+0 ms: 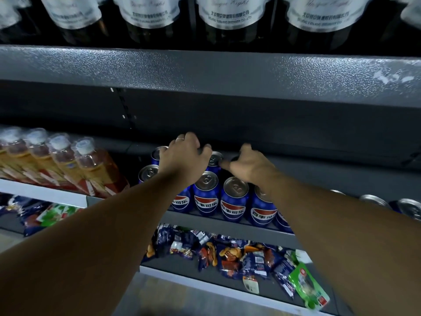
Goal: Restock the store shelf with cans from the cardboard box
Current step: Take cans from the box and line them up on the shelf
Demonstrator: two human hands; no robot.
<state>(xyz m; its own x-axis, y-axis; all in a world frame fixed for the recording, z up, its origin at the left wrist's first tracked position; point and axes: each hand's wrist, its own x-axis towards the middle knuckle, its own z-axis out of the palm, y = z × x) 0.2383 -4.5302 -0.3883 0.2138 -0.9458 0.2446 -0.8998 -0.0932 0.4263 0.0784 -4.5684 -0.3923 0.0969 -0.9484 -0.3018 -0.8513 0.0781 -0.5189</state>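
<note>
Left grip (185, 156) curled over back-row blue cans (234, 197) on grey shelf (205, 222), right grip (249, 166) curled just beside, thumb at a can top, grasp of either impossible to tell

tea bottles (68, 165) left | snack packets (239, 256) below (jumbled) | labelled bottles (227, 17) above

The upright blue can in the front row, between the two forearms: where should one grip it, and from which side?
Grip the can around its silver top rim, fingers coming from the front and slightly above. It stands upright, neighbouring cans crowd both its sides, and only its front and top look free; the upper shelf hangs overhead.
</note>
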